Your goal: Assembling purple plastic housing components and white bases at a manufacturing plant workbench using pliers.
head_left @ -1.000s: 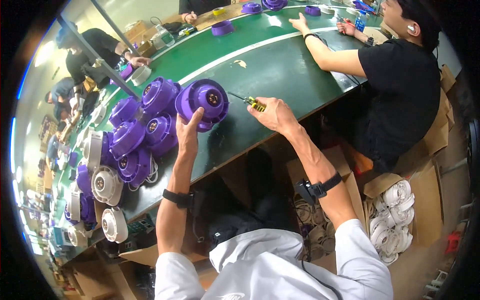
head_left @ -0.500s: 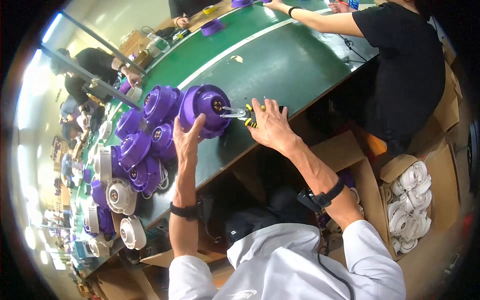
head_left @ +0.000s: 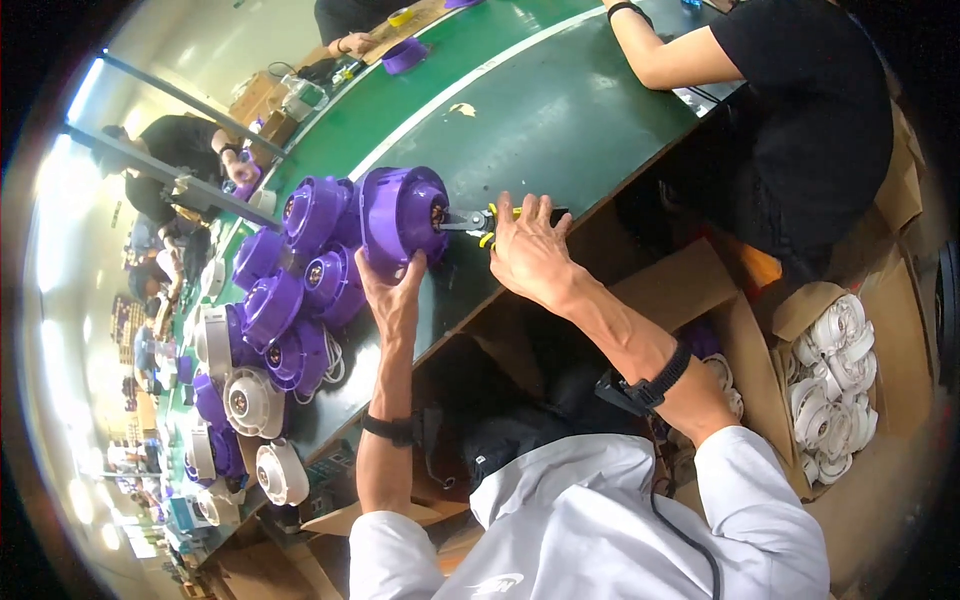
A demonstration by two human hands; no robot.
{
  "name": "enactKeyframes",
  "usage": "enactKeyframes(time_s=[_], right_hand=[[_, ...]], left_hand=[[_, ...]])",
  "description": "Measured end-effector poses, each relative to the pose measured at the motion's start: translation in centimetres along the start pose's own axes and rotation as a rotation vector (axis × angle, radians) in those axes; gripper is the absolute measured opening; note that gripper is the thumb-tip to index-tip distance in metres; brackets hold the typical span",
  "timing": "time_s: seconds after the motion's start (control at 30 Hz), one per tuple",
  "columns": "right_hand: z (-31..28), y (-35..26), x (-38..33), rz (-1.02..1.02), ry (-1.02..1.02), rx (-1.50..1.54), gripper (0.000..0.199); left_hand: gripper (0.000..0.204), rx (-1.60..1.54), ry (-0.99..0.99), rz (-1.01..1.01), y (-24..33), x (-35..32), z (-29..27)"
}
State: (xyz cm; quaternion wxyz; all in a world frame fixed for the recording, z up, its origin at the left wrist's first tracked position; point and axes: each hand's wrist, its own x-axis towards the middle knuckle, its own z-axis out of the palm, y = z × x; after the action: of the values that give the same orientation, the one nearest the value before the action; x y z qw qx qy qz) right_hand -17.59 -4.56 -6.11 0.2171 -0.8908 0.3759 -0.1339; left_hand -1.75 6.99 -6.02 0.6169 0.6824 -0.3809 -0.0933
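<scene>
A round purple plastic housing [head_left: 392,215] stands tilted at the table's edge, its hollow with copper-coloured parts facing right. From below, my left hand [head_left: 393,292] grips it, thumb and fingers spread around its rim. My right hand [head_left: 537,250] is closed on pliers [head_left: 470,222] with yellow and black handles. Their jaws reach into the housing's centre at the copper-coloured parts; the exact contact is too small to tell. Several similar purple housings [head_left: 270,305] are piled just left of my left hand.
White round housings [head_left: 252,402] lie below the purple pile. The green table [head_left: 540,110] runs to the upper right, where a co-worker in black [head_left: 820,130] sits. A cardboard box [head_left: 890,360] at right holds several white parts [head_left: 835,390]. Another person's hand [head_left: 355,44] rests across the table.
The purple housing has turned, its hollow now facing more to the right. The pliers remain at its centre, their handles closer together. At upper right, the co-worker's arm has bent.
</scene>
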Motion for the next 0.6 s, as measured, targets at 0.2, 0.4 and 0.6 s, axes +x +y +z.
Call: enactKeyframes(time_s=[0.2, 0.4, 0.6], right_hand=[[1.7, -0.4, -0.1, -0.018, 0.134, -0.096, 0.059], [1.9, 0.8, 0.7, -0.130, 0.200, -0.164, 0.045], [2.2, 1.1, 2.1, -0.203, 0.151, -0.090, 0.043]], left_hand=[[0.050, -0.015, -0.015, 0.177, -1.9, -1.0, 0.1], [0.050, 0.148, 0.001, 0.178, -1.0, -1.5, 0.1], [0.059, 0.279, 0.111, 0.221, -0.5, -1.2, 0.8]])
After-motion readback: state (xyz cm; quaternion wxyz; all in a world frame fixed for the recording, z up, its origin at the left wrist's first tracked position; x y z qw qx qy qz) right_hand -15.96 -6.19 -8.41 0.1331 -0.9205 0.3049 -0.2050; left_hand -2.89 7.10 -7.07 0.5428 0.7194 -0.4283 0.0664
